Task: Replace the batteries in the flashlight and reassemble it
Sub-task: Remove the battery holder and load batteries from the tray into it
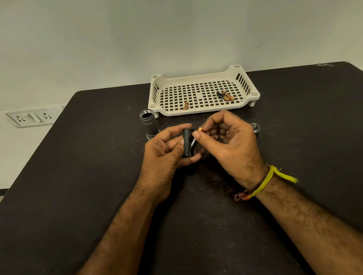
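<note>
My left hand holds the black battery holder above the table; my right hand pinches a battery at its slot. Both seem light, stiff and slick, so I'd grip the holder's sides.

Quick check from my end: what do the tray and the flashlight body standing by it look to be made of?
Tray: cream plastic by the look, matte, with a moulded grid floor and slotted walls. Flashlight body: probably metal, with shiny silver rims at both ends and a dark textured middle band, though silver-finished plastic can't be ruled out.
</note>
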